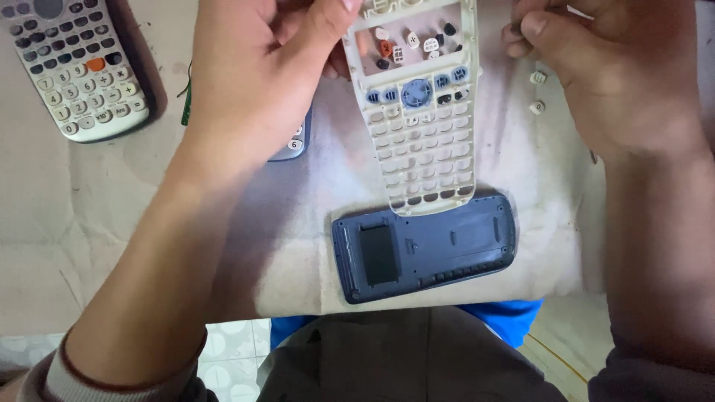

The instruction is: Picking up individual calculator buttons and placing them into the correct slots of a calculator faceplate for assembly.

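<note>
No packages, labels or signs visible. Only screen-related parts: display of the grey calculator [74,67] at upper left, cut off by the frame's top edge; empty rectangular display opening at the top of the pale calculator front shell [419,104]; dark rectangular recess in the dark blue back cover [424,246], lower centre.

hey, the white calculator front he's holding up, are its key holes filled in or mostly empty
Mostly empty. The white front shell, pinched in the left hand, shows bare key holes; only the blue keys across its middle are seated.
</note>
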